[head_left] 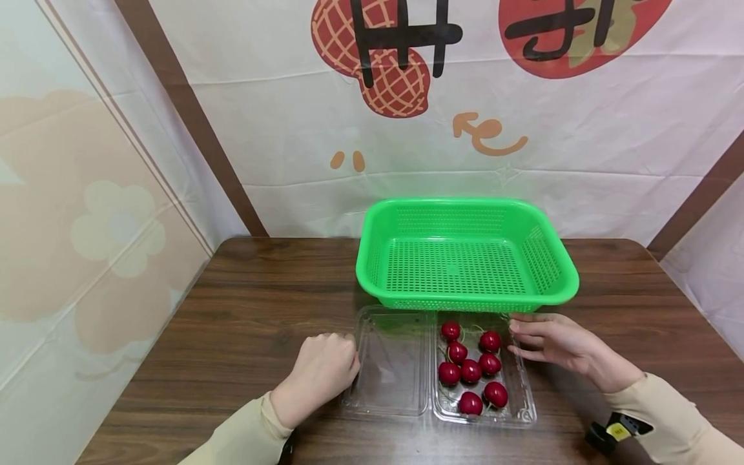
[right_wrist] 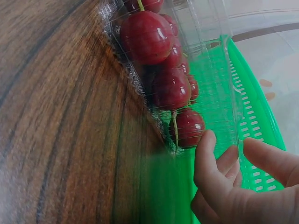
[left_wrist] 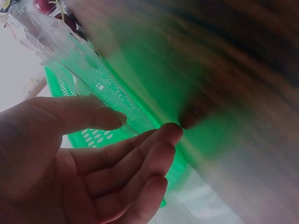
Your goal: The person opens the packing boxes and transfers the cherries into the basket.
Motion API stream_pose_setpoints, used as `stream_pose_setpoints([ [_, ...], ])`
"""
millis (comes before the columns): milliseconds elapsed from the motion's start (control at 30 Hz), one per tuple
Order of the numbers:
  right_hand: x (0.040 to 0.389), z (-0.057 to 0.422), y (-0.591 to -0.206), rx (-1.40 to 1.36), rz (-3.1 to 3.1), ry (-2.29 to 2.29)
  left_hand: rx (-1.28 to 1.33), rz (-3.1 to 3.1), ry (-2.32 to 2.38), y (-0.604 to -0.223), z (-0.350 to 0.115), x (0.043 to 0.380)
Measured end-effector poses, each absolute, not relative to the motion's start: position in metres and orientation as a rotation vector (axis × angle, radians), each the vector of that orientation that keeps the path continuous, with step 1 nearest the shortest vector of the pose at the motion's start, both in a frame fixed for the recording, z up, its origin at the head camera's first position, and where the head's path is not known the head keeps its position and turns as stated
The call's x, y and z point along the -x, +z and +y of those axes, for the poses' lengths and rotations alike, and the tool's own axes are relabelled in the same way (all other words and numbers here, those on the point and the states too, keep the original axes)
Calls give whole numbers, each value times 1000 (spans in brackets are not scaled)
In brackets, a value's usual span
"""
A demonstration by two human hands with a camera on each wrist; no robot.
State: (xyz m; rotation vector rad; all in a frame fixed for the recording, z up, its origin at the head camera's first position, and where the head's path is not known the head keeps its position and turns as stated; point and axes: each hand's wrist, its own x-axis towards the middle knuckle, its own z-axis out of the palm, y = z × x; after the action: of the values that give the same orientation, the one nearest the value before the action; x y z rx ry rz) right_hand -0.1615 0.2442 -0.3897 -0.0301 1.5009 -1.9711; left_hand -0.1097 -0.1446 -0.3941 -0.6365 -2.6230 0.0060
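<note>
The left hand (head_left: 322,368) is loosely pinching the clear flat plastic lid (head_left: 392,368), the right hand (head_left: 560,342) the clear square plastic box (head_left: 526,395) beside it. Opening looks done; eight round red cherries (head_left: 471,371) are sitting inside, none lying in the far green plastic basket (head_left: 465,299) yet.

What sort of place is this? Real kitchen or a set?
More likely a staged recording booth: creased, cartoon-printed cloth hangs like walls around a wood-look table, where a green basket and a clear box of cherries are laid out.
</note>
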Motion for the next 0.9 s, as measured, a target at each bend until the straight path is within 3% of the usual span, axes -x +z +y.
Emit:
stream_pose_setpoints([
  [900,157,241,-388,5,1588,-1986,715,-2612,110,-398,-144,110],
])
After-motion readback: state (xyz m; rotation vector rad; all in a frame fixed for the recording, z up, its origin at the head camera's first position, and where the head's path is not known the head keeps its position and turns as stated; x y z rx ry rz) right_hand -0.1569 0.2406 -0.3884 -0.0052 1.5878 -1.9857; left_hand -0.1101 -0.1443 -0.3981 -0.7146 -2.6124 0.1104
